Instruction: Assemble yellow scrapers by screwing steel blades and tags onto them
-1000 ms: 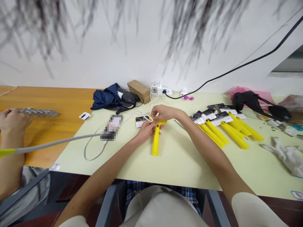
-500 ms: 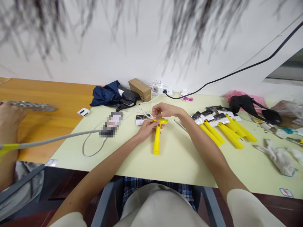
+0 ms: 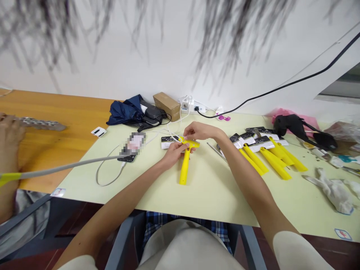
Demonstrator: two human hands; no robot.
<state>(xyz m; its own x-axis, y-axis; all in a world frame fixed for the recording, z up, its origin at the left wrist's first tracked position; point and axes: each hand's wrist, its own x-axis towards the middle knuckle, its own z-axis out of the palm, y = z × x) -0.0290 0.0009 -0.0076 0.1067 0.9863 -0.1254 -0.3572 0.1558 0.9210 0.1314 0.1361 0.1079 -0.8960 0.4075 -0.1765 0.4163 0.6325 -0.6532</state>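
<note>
In the middle of the table is a yellow T-shaped scraper [image 3: 184, 167], its handle pointing toward me. My left hand [image 3: 173, 153] is closed around its neck, just below the head, with the thumb on top. My right hand [image 3: 194, 131] is over the left end of the head, fingers curled into a pinch by a small screw; whatever may be between the fingertips is too small to make out. A black and white packaging card [image 3: 166, 142] lies behind my left hand. To the right of the scraper, partly behind my right forearm, lies a thin metal rod [image 3: 215, 150].
Several yellow scrapers [image 3: 274, 164] with black and white cards lie to the right. A phone [image 3: 132, 148] with a white cable lies left. Farther back are a cardboard box [image 3: 168, 106] and a power strip [image 3: 187, 105]. A co-worker's hand [image 3: 11, 131] is at the far left.
The lower end of the scraper's handle has swung slightly left. My right fingers have shifted a little right on the head, showing more of its left end. My left hand keeps its grip.
</note>
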